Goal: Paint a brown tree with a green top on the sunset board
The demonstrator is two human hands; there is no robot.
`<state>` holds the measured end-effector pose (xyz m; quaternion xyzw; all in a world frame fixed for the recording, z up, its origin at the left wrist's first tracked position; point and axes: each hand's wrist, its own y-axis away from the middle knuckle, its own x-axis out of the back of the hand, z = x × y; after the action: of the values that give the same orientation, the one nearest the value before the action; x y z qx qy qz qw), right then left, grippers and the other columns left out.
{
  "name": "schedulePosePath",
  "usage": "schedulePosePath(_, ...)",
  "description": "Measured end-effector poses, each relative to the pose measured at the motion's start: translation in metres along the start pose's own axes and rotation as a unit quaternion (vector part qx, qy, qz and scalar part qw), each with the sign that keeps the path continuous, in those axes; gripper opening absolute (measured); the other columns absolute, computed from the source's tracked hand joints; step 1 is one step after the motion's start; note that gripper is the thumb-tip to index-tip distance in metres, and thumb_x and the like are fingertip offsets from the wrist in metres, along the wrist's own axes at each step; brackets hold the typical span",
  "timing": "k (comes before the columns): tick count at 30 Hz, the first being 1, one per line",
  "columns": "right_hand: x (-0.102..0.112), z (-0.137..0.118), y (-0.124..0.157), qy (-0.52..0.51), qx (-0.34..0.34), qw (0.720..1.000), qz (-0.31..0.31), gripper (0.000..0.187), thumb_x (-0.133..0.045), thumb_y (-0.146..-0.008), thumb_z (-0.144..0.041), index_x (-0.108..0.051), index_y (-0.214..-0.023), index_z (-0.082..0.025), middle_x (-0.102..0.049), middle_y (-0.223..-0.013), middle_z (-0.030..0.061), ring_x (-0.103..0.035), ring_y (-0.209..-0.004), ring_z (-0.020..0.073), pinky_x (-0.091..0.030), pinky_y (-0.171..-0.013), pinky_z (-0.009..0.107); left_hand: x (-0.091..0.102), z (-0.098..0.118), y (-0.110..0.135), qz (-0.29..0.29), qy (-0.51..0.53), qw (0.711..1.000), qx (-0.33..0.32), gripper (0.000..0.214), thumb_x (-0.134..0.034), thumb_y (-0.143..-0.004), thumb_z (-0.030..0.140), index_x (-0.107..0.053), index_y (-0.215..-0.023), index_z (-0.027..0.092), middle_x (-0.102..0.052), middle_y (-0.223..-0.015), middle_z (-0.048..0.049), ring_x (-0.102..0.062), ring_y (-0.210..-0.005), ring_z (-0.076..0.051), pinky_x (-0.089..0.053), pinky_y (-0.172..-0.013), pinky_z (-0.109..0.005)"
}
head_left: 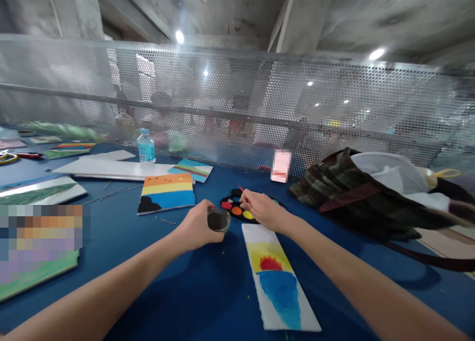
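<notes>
My left hand point(198, 224) is curled round a small clear cup point(219, 221) of dark liquid on the blue table. To its right, my right hand point(260, 208) pinches a thin paintbrush point(241, 188), only its reddish end showing past the fingers. That hand is over a black watercolor palette point(236, 211) with red, orange and yellow paint pans, and covers part of it. Below my right hand lies a narrow white painting sheet point(272, 234) with a yellow sky, a red sun and a blue shape under it.
Left of the cup lies a sunset painting point(167, 192); behind it are a blue-labelled water bottle point(146, 147) and a white board point(111, 169). A dark plaid bag point(334, 187) fills the right side. A perforated metal panel point(222, 93) runs along the back.
</notes>
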<state>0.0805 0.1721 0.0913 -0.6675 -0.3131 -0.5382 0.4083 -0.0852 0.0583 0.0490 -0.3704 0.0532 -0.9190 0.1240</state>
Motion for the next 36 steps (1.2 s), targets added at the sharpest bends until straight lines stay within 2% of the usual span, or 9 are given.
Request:
schedulePosePath(2,-0.011,0.004,-0.014,0.026,-0.013,0.999,-0.017,0.021,-0.044,-0.081,-0.037,-0.043,-0.088,-0.018,-0.058,-0.084,0.0078,-0.055,-0.08,0.0218,-0.037,-0.068,0.031,0.003,-0.002,-0.002,0.003,-0.011,1.0,0.01,0.029,-0.059,-0.075,0.026,-0.047,-0.098,0.015,-0.052,-0.085,-0.001,-0.053,-0.074,-0.015,-0.045,-0.065,-0.032)
schedulePosePath(4,-0.021,0.008,-0.028,0.051,-0.029,0.997,-0.04,0.041,-0.055,-0.069,-0.049,-0.043,-0.091,-0.017,-0.058,-0.087,0.0107,-0.055,-0.084,0.0274,-0.037,-0.069,0.034,0.005,-0.003,-0.004,0.003,-0.019,1.0,0.017,0.027,-0.058,-0.077,0.027,-0.048,-0.099,0.015,-0.053,-0.085,-0.0013,-0.053,-0.074,-0.014,-0.045,-0.065,-0.032)
schedulePosePath(8,-0.034,0.013,-0.052,0.084,-0.062,0.991,-0.08,0.063,-0.061,-0.051,-0.061,-0.044,-0.091,-0.015,-0.058,-0.087,0.0144,-0.056,-0.083,0.0322,-0.04,-0.065,0.035,0.008,-0.004,-0.006,0.0,-0.029,0.999,0.026,0.026,-0.056,-0.078,0.027,-0.048,-0.099,0.014,-0.053,-0.087,-0.0018,-0.054,-0.074,-0.014,-0.046,-0.064,-0.031)
schedulePosePath(14,-0.035,0.007,-0.074,0.087,-0.052,0.988,-0.116,0.05,-0.062,-0.057,-0.051,-0.046,-0.088,-0.014,-0.057,-0.09,0.0158,-0.056,-0.08,0.0282,-0.04,-0.058,0.029,0.01,-0.004,-0.004,-0.003,-0.033,0.999,0.017,0.027,-0.057,-0.078,0.028,-0.048,-0.099,0.014,-0.053,-0.088,-0.0022,-0.054,-0.076,-0.015,-0.046,-0.066,-0.032)
schedulePosePath(19,-0.03,0.009,-0.08,0.059,-0.005,0.989,-0.133,0.045,-0.065,-0.057,-0.044,-0.046,-0.086,-0.015,-0.057,-0.088,0.0103,-0.054,-0.079,0.023,-0.04,-0.059,0.026,0.009,-0.005,-0.004,-0.009,-0.033,0.999,0.01,0.027,-0.057,-0.077,0.029,-0.048,-0.098,0.014,-0.053,-0.087,-0.0017,-0.053,-0.075,-0.015,-0.046,-0.065,-0.032)
schedulePosePath(25,-0.019,0.04,-0.074,0.036,0.034,0.985,-0.163,0.044,-0.07,-0.051,-0.035,-0.051,-0.088,-0.02,-0.052,-0.095,0.0045,-0.05,-0.088,0.02,-0.04,-0.068,0.025,0.008,-0.006,-0.004,-0.01,-0.034,0.999,0.006,0.027,-0.057,-0.078,0.028,-0.048,-0.099,0.014,-0.053,-0.088,-0.002,-0.054,-0.077,-0.015,-0.046,-0.066,-0.033)
schedulePosePath(30,-0.003,0.072,-0.059,0.049,-0.003,0.984,-0.171,0.044,-0.071,-0.044,-0.02,-0.056,-0.086,-0.021,-0.052,-0.09,0.0034,-0.051,-0.078,0.0193,-0.039,-0.066,0.028,0.009,-0.004,-0.003,-0.014,-0.034,0.999,0.008,0.028,-0.057,-0.078,0.028,-0.048,-0.1,0.014,-0.053,-0.09,-0.0026,-0.054,-0.078,-0.015,-0.046,-0.066,-0.033)
schedulePosePath(33,0.007,0.09,-0.049,0.051,-0.036,0.985,-0.16,0.035,-0.07,-0.047,-0.019,-0.058,-0.079,-0.019,-0.054,-0.083,0.003,-0.052,-0.073,0.018,-0.039,-0.064,0.028,0.01,-0.003,-0.001,-0.013,-0.035,0.999,0.005,0.029,-0.058,-0.077,0.027,-0.047,-0.101,0.014,-0.052,-0.093,-0.0033,-0.053,-0.082,-0.017,-0.046,-0.069,-0.034)
schedulePosePath(36,0.01,0.102,-0.043,0.043,-0.063,0.989,-0.124,0.028,-0.069,-0.057,-0.025,-0.057,-0.081,-0.017,-0.056,-0.084,0.0034,-0.053,-0.075,0.0166,-0.041,-0.066,0.028,0.01,-0.003,-0.001,-0.014,-0.035,0.999,-0.001,0.029,-0.058,-0.077,0.027,-0.048,-0.101,0.014,-0.052,-0.094,-0.0036,-0.053,-0.083,-0.017,-0.046,-0.07,-0.035)
